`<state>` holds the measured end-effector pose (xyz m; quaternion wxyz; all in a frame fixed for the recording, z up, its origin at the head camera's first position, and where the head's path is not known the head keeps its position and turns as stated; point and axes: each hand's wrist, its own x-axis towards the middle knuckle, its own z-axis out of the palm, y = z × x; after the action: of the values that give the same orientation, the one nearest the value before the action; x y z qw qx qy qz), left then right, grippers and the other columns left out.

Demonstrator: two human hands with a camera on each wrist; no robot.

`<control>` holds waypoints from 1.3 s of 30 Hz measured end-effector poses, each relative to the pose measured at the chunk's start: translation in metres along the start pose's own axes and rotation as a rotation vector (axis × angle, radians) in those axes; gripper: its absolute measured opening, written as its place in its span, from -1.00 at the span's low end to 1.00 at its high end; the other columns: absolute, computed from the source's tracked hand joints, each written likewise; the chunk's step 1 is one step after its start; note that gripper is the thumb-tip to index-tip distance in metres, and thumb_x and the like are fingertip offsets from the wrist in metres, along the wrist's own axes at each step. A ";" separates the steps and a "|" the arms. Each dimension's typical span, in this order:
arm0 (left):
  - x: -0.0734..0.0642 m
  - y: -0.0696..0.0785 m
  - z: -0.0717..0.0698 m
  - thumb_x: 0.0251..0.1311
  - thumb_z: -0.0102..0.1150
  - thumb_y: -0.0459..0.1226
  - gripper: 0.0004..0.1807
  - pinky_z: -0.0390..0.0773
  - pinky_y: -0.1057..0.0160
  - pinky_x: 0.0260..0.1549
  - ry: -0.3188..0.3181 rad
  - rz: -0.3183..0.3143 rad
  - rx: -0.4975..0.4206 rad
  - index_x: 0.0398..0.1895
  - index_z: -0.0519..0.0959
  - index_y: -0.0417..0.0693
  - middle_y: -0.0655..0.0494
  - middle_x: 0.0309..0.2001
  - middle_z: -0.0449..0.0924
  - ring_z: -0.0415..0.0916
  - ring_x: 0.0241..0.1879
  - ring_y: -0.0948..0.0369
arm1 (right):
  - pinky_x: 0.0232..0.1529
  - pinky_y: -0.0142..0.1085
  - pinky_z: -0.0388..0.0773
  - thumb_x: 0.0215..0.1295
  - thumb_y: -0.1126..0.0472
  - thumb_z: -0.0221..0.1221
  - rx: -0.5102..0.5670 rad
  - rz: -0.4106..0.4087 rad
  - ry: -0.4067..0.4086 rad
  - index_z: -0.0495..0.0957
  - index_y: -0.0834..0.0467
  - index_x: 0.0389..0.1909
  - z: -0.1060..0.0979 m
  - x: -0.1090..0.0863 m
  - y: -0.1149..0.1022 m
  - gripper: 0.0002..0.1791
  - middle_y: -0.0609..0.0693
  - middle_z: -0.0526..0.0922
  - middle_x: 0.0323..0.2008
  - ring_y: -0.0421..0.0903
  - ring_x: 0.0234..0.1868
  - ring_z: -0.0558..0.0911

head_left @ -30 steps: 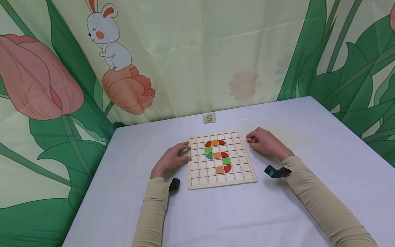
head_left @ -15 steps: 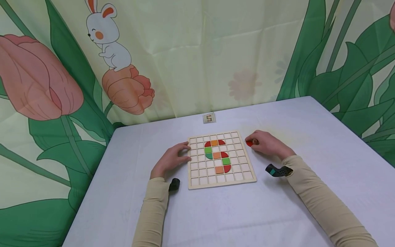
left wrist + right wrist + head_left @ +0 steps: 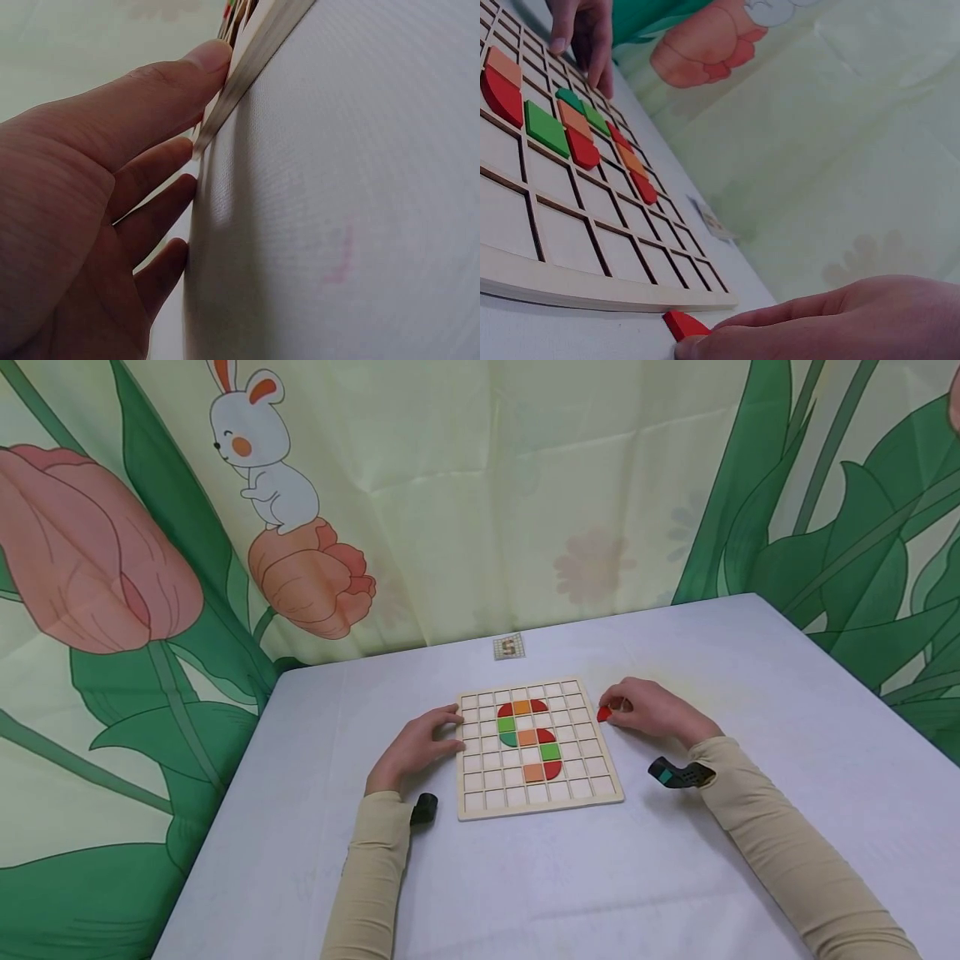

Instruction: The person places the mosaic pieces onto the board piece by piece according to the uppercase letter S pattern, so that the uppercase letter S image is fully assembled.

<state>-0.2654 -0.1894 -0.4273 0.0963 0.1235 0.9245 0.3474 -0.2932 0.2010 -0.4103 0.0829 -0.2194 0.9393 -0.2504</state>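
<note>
A wooden grid board (image 3: 540,812) lies on the table, with coloured tiles set in some cells in an S-like shape. Among them are an orange square (image 3: 521,707), a green square (image 3: 507,724), a teal rounded tile (image 3: 510,739) and a red rounded tile (image 3: 552,769). My left hand (image 3: 414,743) touches the board's left edge, its thumb (image 3: 210,56) against the rim and its fingers extended. Just off the board's right edge, my right hand (image 3: 647,706) pinches a red tile with a rounded side (image 3: 682,324) between thumb and fingers, partly covering it.
A small card (image 3: 509,647) with a grid and an S-like or 5-like figure lies behind the board near the table's back edge. A printed curtain (image 3: 465,510) hangs behind the white table (image 3: 495,893). Black wrist devices (image 3: 424,808) sit at both cuffs.
The red tile in my right hand, mostly hidden at first, has come into view and been turned between the fingertips. That hand has shifted slightly toward me; my left hand stays put.
</note>
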 end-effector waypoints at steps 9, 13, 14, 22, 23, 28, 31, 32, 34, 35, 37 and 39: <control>0.000 0.001 0.001 0.11 0.42 -0.18 -0.47 0.11 0.09 0.43 0.000 -0.004 -0.003 0.18 0.55 -0.05 0.15 0.44 0.24 0.07 0.47 0.11 | -0.31 -0.25 0.42 0.18 0.33 0.31 0.056 0.041 0.026 0.48 0.19 -0.32 0.001 0.004 0.004 -0.83 0.03 0.49 -0.36 -0.02 -0.29 0.43; 0.000 0.000 0.000 0.12 0.42 -0.18 -0.48 0.10 0.09 0.43 0.000 -0.001 -0.001 0.17 0.55 -0.05 0.15 0.44 0.25 0.07 0.47 0.11 | -0.34 -0.28 0.42 0.16 0.26 0.36 0.033 0.023 -0.041 0.56 0.24 -0.17 0.000 0.003 0.002 -0.74 0.04 0.49 -0.32 -0.04 -0.30 0.42; 0.000 0.000 0.000 0.12 0.42 -0.18 -0.48 0.10 0.09 0.43 0.001 0.001 0.000 0.17 0.55 -0.06 0.14 0.44 0.25 0.07 0.47 0.11 | -0.33 -0.28 0.43 0.17 0.25 0.35 0.021 0.022 -0.051 0.58 0.25 -0.12 0.000 0.002 0.002 -0.72 0.03 0.50 -0.31 -0.05 -0.30 0.42; 0.001 -0.001 0.001 0.12 0.41 -0.18 -0.48 0.10 0.10 0.43 0.000 0.007 0.005 0.17 0.55 -0.07 0.13 0.44 0.24 0.06 0.47 0.10 | -0.28 -0.26 0.46 0.21 0.31 0.29 -0.011 -0.038 -0.031 0.64 0.26 -0.14 -0.002 0.000 0.001 -0.79 0.03 0.54 -0.29 -0.04 -0.28 0.45; 0.001 -0.001 0.001 0.12 0.41 -0.18 -0.48 0.10 0.10 0.43 0.000 0.007 0.007 0.17 0.55 -0.07 0.13 0.45 0.24 0.06 0.47 0.10 | -0.27 -0.25 0.46 0.21 0.31 0.29 -0.007 -0.039 -0.026 0.64 0.25 -0.14 -0.002 0.000 0.001 -0.80 0.04 0.54 -0.28 -0.04 -0.28 0.45; 0.001 -0.002 0.002 0.13 0.41 -0.18 -0.48 0.11 0.08 0.43 0.005 0.012 0.011 0.18 0.55 -0.07 0.12 0.45 0.24 0.07 0.47 0.09 | -0.25 -0.23 0.49 0.20 0.31 0.30 -0.007 -0.054 -0.018 0.63 0.24 -0.14 0.000 0.002 0.001 -0.79 0.02 0.57 -0.26 -0.04 -0.27 0.47; 0.002 -0.002 0.002 0.13 0.41 -0.18 -0.48 0.11 0.08 0.43 0.003 0.013 0.010 0.18 0.54 -0.07 0.12 0.45 0.24 0.07 0.47 0.09 | -0.25 -0.24 0.52 0.21 0.29 0.29 -0.025 -0.041 0.000 0.62 0.26 -0.09 0.000 0.003 0.000 -0.75 0.00 0.57 -0.29 -0.05 -0.28 0.48; 0.002 -0.002 0.002 0.13 0.40 -0.18 -0.47 0.11 0.08 0.43 0.001 0.012 0.010 0.18 0.54 -0.07 0.12 0.45 0.24 0.07 0.47 0.09 | -0.26 -0.24 0.52 0.21 0.29 0.28 -0.027 -0.035 0.009 0.62 0.26 -0.08 0.000 0.003 -0.001 -0.74 0.00 0.57 -0.30 -0.06 -0.29 0.48; 0.001 -0.002 0.001 0.13 0.40 -0.17 -0.47 0.10 0.10 0.43 -0.002 0.009 0.010 0.18 0.54 -0.07 0.13 0.45 0.24 0.06 0.47 0.10 | -0.24 -0.24 0.53 0.22 0.28 0.28 -0.027 -0.032 0.025 0.63 0.27 -0.06 0.000 0.002 -0.005 -0.72 0.00 0.57 -0.28 -0.06 -0.27 0.49; 0.001 -0.002 0.001 0.13 0.40 -0.17 -0.47 0.10 0.10 0.43 -0.003 0.010 0.010 0.18 0.54 -0.07 0.13 0.45 0.24 0.06 0.47 0.10 | -0.24 -0.24 0.53 0.22 0.27 0.28 -0.027 -0.038 0.032 0.63 0.26 -0.06 0.000 0.002 -0.009 -0.72 0.00 0.57 -0.28 -0.06 -0.26 0.49; 0.001 -0.002 0.001 0.13 0.40 -0.17 -0.48 0.10 0.10 0.43 -0.002 0.013 0.010 0.18 0.54 -0.07 0.13 0.45 0.24 0.07 0.47 0.10 | -0.24 -0.23 0.53 0.22 0.25 0.30 -0.017 -0.063 0.036 0.65 0.25 -0.07 0.001 0.002 -0.018 -0.73 0.00 0.58 -0.28 -0.05 -0.25 0.50; 0.001 -0.002 0.001 0.13 0.41 -0.18 -0.48 0.11 0.10 0.43 0.000 0.017 0.011 0.18 0.54 -0.07 0.13 0.45 0.24 0.07 0.47 0.10 | -0.23 -0.23 0.54 0.22 0.23 0.32 -0.005 -0.097 0.029 0.66 0.24 -0.08 0.003 0.001 -0.031 -0.73 -0.01 0.58 -0.27 -0.05 -0.25 0.50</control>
<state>-0.2664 -0.1899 -0.4288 0.0926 0.1319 0.9253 0.3434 -0.2822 0.1752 -0.3970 0.0567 -0.2612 0.9293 -0.2549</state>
